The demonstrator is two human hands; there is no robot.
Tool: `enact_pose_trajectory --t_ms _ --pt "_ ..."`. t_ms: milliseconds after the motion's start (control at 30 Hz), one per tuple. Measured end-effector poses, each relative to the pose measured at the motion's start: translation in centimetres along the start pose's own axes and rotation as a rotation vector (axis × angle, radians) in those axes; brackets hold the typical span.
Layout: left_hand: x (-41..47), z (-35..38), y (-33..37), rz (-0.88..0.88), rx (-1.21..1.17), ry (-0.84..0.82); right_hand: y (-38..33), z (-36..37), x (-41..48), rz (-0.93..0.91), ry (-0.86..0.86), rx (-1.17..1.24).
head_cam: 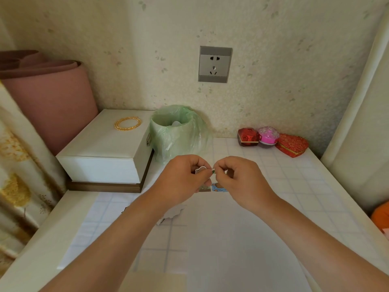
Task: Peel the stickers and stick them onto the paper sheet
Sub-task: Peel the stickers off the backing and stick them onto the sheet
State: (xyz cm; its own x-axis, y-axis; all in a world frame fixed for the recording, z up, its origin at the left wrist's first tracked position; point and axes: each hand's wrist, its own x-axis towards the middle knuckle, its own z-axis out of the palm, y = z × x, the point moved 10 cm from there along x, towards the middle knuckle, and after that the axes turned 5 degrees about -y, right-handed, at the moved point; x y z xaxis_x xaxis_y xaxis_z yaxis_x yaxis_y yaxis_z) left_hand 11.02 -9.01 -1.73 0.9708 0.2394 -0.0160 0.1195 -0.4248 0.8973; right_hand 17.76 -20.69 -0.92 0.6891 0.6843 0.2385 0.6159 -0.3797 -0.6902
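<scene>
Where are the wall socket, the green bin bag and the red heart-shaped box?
wall socket (pixel 214 64): head view, middle of its faceplate.
green bin bag (pixel 179 142): head view, its front side.
red heart-shaped box (pixel 292 145): head view, centre of its lid.

I can't read the sticker (pixel 200 170): the left hand (pixel 185 180) covers most of it, and its picture is too small. The right hand (pixel 237 180) hides part of the flat stickers (pixel 219 187) beneath. An orange thing (pixel 381 216) runs off the right edge.

Both forearms reach in from the lower frame and meet at centre; left hand (pixel 185 175) and right hand (pixel 240 178) have curled fingers, fingertips pinched and nearly touching.
</scene>
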Motion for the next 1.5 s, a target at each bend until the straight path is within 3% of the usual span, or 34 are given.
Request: enact_pose_trajectory --t_ms 200,667,1200,1300,1433,1500 --pt "-0.1 -0.9 0.0 -0.006 -0.06 0.028 1.3 0.0 0.2 0.155 -0.03 0.326" --pt "-0.4 -0.5 0.3 -0.002 -0.007 -0.033 0.0 -0.4 0.0 0.042 -0.007 0.151" --pt "-0.1 -0.4 0.1 0.011 -0.031 -0.037 0.1 0.2 -0.3 0.143 -0.087 0.324" --pt "0.1 -0.9 -0.2 0.032 0.016 0.055 0.3 0.0 -0.4 0.177 -0.059 0.369" --pt "-1.0 -2.5 1.0 0.112 0.25 0.298 0.5 -0.2 -0.4 0.19 -0.012 0.376" --pt "-1.2 -2.7 1.2 0.127 0.193 0.335 0.4 -0.4 -0.4 0.172 0.017 0.346"
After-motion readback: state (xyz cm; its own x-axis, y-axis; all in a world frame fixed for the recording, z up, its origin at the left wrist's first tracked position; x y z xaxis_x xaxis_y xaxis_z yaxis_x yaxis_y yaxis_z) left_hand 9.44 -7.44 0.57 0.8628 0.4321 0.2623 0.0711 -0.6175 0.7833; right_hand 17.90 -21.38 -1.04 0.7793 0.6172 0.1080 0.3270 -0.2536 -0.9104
